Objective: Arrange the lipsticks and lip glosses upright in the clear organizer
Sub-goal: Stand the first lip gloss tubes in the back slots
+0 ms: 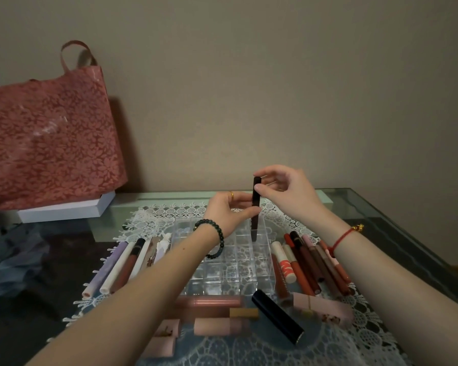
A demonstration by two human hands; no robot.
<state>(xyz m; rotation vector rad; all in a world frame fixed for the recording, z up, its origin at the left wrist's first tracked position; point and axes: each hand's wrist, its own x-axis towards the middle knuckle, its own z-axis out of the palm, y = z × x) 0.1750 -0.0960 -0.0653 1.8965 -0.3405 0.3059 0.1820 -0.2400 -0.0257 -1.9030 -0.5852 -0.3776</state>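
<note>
A clear gridded organizer [230, 270] sits on a white lace mat in the middle of the glass table. A dark slim lip gloss tube [255, 220] stands upright in a far-right cell. My left hand [229, 210] pinches its middle and my right hand [283, 190] pinches its top. Several lip glosses [122, 265] lie in a row left of the organizer. More red and brown tubes [310, 262] lie to its right. A black lipstick [276, 315] and pink tubes [209, 303] lie in front.
A red floral bag [48, 138] leans against the wall at the back left, on a white box [64, 210]. A pink carton [323, 310] lies at the front right. The table's right edge [407, 233] runs diagonally. Blue cloth [8, 260] is bunched at the left.
</note>
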